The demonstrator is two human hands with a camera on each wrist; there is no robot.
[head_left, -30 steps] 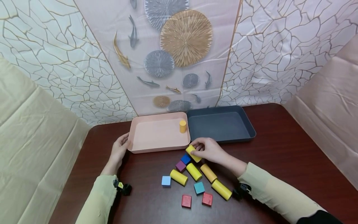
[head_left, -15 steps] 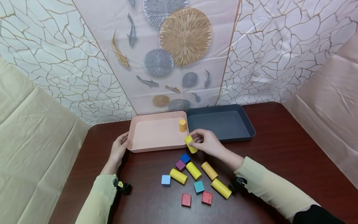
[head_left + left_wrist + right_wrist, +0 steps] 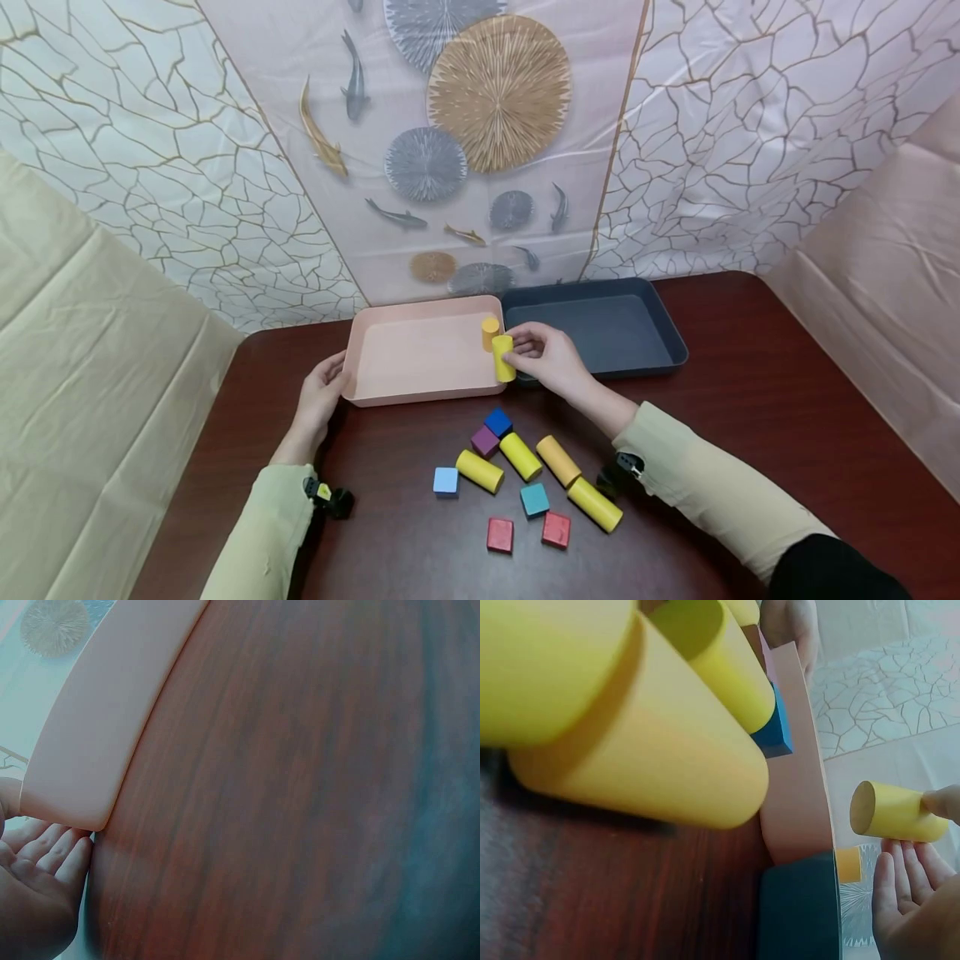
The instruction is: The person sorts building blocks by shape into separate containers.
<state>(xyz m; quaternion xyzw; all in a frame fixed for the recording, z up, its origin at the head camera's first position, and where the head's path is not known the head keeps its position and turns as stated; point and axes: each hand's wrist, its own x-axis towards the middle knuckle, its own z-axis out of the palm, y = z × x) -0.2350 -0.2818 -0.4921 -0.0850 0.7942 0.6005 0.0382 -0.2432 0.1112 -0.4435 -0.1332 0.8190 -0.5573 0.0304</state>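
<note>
My right hand [image 3: 555,362] pinches a yellow cylinder block [image 3: 503,358] between thumb and fingers. The block stands nearly upright over the right front corner of the pink tray [image 3: 412,350]; the right wrist view shows the held yellow block [image 3: 896,811] from below, with the thumb on one side and fingertips on the other. Just behind it, an orange cylinder block [image 3: 489,330] stands in the tray, partly hidden. My left hand [image 3: 317,407] grips the tray's left end. In the left wrist view, its thumb is at the rim and its fingers [image 3: 60,851] lie against the outer wall.
A dark blue tray [image 3: 592,329] adjoins the pink one on the right. In front lie several yellow cylinders [image 3: 480,472], an orange cylinder [image 3: 558,461], and cubes: light blue [image 3: 446,481], teal [image 3: 535,500], purple [image 3: 485,442], dark blue [image 3: 498,422] and two red [image 3: 500,535].
My right hand has carried the yellow cylinder up and away from the loose blocks to the pink tray's corner, turning it more upright. My left hand stays at the tray's end.
</note>
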